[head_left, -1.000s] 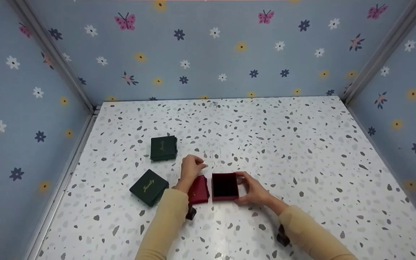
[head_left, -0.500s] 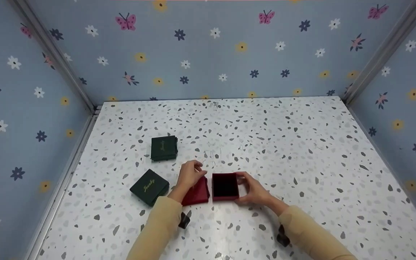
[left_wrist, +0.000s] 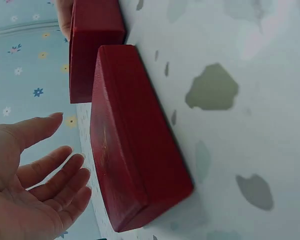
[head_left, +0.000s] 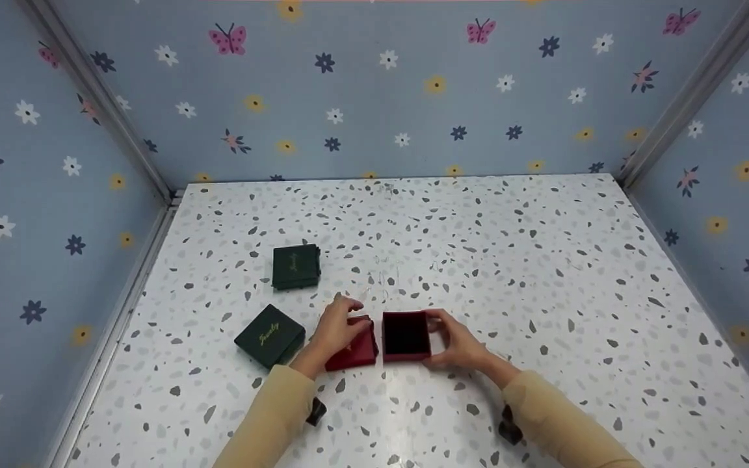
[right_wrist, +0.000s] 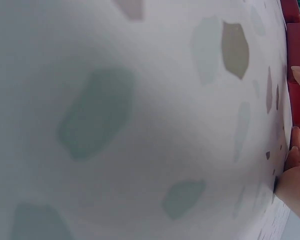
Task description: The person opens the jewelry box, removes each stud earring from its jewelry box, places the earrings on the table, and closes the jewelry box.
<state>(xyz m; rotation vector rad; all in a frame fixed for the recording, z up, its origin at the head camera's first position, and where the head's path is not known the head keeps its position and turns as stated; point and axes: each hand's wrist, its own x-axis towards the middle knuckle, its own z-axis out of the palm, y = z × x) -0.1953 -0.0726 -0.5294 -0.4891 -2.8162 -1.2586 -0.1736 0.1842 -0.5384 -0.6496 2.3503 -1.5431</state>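
My right hand (head_left: 456,341) grips an open red jewelry box (head_left: 406,356) with a dark lining. In the right wrist view, its thumb and fingers lie against the red box (right_wrist: 298,47). Just left of it, a flatter red piece with a gold mark (head_left: 355,356), which looks like the box's lid, rests on the table. My left hand (head_left: 335,328) hovers over that lid. Seen from the left wrist, the left hand (left_wrist: 37,180) has loosely bent fingers, apart from the lid (left_wrist: 135,135) and holding nothing.
Two dark green jewelry boxes, one square-on (head_left: 295,268) and one turned (head_left: 269,335), lie to the left on the speckled white table (head_left: 511,247). Flower-patterned blue walls (head_left: 374,91) enclose the table at the back and sides.
My left hand has drawn back and to the left, from beyond the red lid to over it, its thumb and fingers spreading apart. The right hand and the red box have stayed put.
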